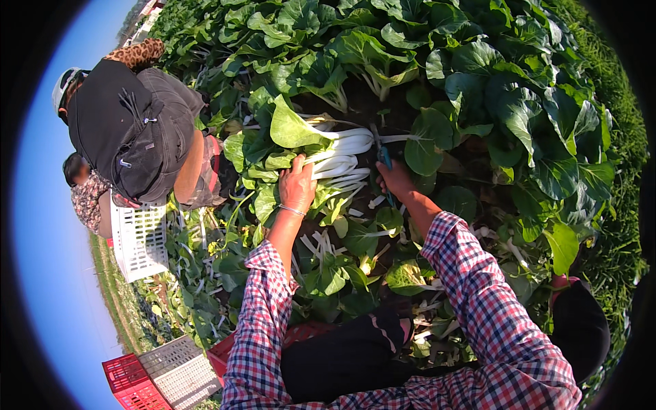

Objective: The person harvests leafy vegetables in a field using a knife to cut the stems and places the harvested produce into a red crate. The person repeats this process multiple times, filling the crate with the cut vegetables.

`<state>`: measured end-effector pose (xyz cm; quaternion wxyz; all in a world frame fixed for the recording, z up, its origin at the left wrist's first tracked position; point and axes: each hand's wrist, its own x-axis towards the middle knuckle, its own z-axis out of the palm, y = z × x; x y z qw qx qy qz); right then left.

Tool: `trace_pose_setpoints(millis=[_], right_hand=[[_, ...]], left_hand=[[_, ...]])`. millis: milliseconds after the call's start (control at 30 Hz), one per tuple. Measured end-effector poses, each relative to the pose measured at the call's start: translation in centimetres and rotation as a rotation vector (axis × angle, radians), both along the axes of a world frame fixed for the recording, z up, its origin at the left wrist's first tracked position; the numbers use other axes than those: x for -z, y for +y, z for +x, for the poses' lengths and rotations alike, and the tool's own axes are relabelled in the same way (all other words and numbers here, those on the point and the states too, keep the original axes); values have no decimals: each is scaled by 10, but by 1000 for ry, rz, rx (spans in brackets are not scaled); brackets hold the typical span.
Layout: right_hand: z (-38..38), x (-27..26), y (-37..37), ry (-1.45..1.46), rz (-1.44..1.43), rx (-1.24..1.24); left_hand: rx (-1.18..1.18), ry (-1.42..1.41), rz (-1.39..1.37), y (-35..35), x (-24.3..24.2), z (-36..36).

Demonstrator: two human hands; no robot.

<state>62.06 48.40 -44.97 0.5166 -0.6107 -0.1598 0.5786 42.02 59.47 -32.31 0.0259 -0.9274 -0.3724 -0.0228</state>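
Note:
My left hand point(298, 185) lies over cut bok choy point(342, 146) and grips it where the pale stems meet the leaves. Several heads lie on their sides there, their white bases pointing right. In my right hand point(394, 179) is a knife with a blue-green handle point(385, 158). Its blade point(376, 136) reaches up close to the bases of the bunch, next to a thin stalk with one round leaf point(429, 139). Whether the blade touches a stem I cannot tell.
Standing bok choy point(379, 56) fills the top. Trimmed leaves and stems point(323, 246) litter the ground below my hands. At left a person point(128, 123) bends over beside a white crate point(139, 238); another person point(89, 200) is beyond. Red point(134, 382) and white crates point(187, 382) stand lower left.

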Motion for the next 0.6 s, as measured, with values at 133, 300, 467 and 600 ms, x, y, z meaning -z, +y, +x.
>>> trace_pose_setpoints(millis=[133,300,467,600], right_hand=[[6,-6,5,-32,-59,-78],[21,-19,6,-136,-102,-243],[30,-34,-7,-252,-211,-483],[30,-48,-63,-188,-255,-454]], left_hand=[[-5,-4,-20,0,1,-1],[-4,0,-29,-1,3,-2],[52,-26,71,-9,0,-4],[157,99,52,-25,-21,-5]])
